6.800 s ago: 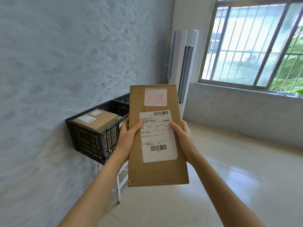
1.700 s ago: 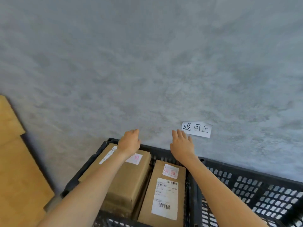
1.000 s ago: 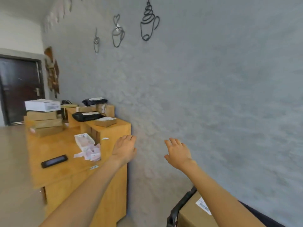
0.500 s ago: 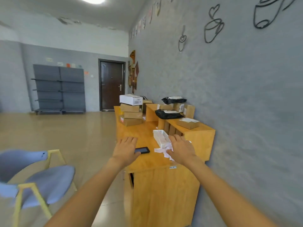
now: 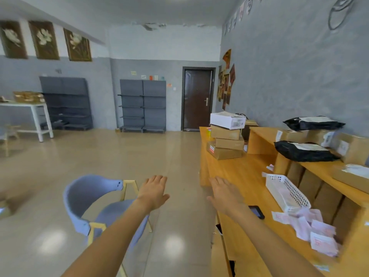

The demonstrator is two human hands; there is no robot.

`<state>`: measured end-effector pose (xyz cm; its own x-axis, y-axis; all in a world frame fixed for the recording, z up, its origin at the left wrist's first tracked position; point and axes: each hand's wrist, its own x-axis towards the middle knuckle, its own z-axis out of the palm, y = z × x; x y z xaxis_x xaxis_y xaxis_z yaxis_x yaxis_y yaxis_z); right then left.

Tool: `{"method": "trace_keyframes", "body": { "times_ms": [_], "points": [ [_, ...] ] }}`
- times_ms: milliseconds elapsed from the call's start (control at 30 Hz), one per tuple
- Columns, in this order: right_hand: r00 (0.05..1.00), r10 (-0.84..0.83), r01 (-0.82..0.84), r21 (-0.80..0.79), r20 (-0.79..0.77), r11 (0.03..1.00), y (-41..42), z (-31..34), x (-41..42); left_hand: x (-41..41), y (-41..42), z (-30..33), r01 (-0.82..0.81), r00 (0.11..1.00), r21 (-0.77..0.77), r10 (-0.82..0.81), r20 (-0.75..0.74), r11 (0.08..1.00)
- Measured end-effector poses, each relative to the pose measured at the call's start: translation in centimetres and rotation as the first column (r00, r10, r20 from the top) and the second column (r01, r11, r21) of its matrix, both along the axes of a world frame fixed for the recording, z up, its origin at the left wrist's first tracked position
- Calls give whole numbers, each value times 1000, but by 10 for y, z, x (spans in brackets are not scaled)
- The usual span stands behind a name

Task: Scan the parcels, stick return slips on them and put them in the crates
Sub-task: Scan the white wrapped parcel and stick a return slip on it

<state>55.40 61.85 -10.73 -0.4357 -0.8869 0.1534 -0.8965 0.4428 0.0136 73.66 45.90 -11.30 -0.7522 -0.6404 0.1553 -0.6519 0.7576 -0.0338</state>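
Both hands are stretched out flat and hold nothing. My left hand (image 5: 153, 191) hovers over the floor beside a chair; my right hand (image 5: 225, 194) hangs over the near edge of the wooden desk (image 5: 245, 176). A stack of parcels (image 5: 226, 134), brown boxes under a white one, stands at the desk's far end. Black bag parcels (image 5: 303, 150) and more brown boxes lie on the raised shelf at the right. Loose pink-and-white return slips (image 5: 311, 228) spill beside a white slip basket (image 5: 285, 190). A black handheld scanner (image 5: 257, 211) lies on the desk just right of my right hand. The crates are out of view.
A blue chair (image 5: 95, 204) with yellow legs stands on the tiled floor left of the desk. Grey shelving (image 5: 142, 104) and a dark door (image 5: 197, 98) line the far wall. A white table (image 5: 30, 114) stands at far left.
The parcel I carried now lies in the black crate and both hands came away bare. My view has swung left from the crates, past the wall, to the desk and room.
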Motion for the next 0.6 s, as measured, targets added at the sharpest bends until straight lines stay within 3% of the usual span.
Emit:
{"method": "trace_keyframes", "body": {
  "times_ms": [167,367,600],
  "points": [
    [998,23,-28,-104,-50,994,-107,36,-51,-48,-95,38,28,997,-65,-32,-73,997],
    [995,61,-66,-70,-74,995,-236,33,-76,-60,-223,23,-56,998,-24,55,-28,998],
    [996,-84,82,-60,-42,995,-351,13,-123,-120,-370,6,25,1000,7,-25,5,1000]
  ]
}}
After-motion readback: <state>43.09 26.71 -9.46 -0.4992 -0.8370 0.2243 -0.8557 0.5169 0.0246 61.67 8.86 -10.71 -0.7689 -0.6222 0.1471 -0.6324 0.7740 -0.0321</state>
